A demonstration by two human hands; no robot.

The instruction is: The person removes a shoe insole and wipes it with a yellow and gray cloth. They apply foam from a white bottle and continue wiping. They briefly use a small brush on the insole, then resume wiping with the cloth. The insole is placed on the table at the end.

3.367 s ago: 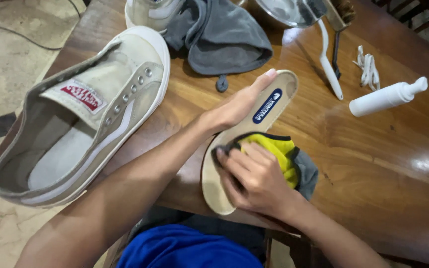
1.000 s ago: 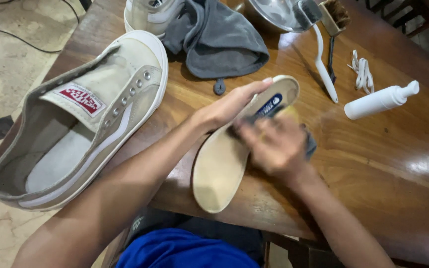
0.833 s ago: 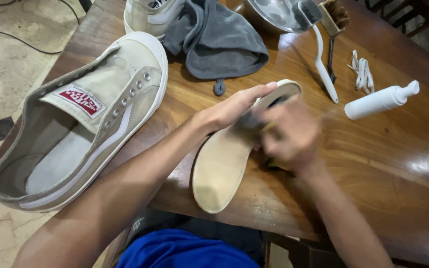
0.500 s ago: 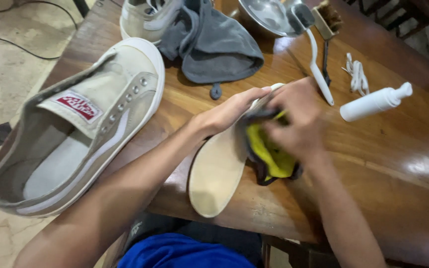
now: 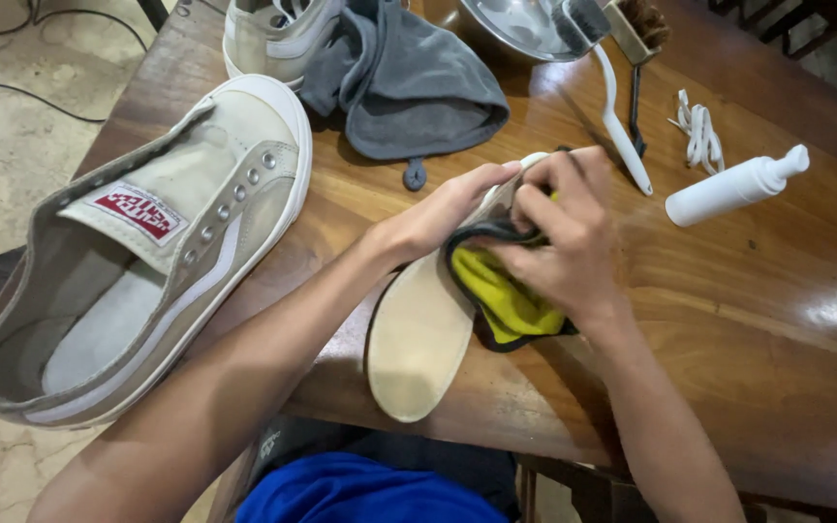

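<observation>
Tan foam insole (image 5: 423, 339), lying lengthwise on the wooden table (image 5: 758, 387), heel toward the near edge, toe pointing away. Step in hand, by the look of it: wiping the insole's upper face, work now at the toe end, heel half bare and uncovered. Next move, as a judgement: steady hold at the toe and even strokes along the length, cloth kept flat. Left hand (image 5: 438, 208): fingers extended and mostly flat, pressing the insole's far left edge, not closed round anything. Right hand (image 5: 569, 242): curled and clamped on a yellow cloth (image 5: 506, 300) with dark border, pressed down on the insole's toe. Left of these: beige shoe (image 5: 138, 281), laces out, tongue up. Farther: grey cloth (image 5: 409, 87), white-handled brush (image 5: 622, 126), white pump bottle (image 5: 733, 184) on its side, white laces (image 5: 697, 131). Farthest: metal bowl (image 5: 525, 24), second shoe (image 5: 268, 34), partly cut off.
</observation>
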